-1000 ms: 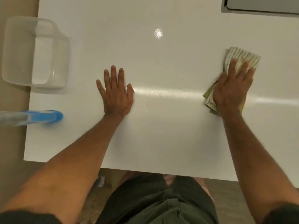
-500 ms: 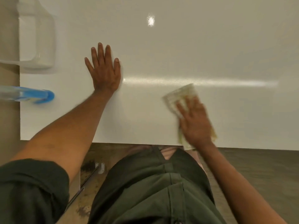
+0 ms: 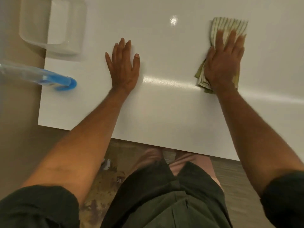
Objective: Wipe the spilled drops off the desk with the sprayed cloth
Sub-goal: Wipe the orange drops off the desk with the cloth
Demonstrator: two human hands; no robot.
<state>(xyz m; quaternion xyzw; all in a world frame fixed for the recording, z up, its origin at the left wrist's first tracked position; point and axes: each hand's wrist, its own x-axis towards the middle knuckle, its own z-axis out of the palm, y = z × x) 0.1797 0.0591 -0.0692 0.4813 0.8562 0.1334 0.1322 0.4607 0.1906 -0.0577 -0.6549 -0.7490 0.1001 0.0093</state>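
A striped green-and-cream cloth [image 3: 228, 26] lies on the white desk [image 3: 164, 104] at the right. My right hand [image 3: 224, 61] presses flat on the cloth, fingers spread, covering its middle; its far end and near corner stick out. My left hand [image 3: 124, 66] rests palm down on the bare desk at the centre, fingers apart, holding nothing. No drops can be made out on the glossy surface; a light glare [image 3: 173, 21] shines between the hands, farther back.
A clear plastic container [image 3: 52, 25] sits at the desk's far left corner. A blue spray bottle [image 3: 49, 78] lies across the left edge. The desk's front edge runs just above my legs.
My right hand slid the cloth from the front edge near the centre back out to the far right. My left hand stayed planted on the desk.
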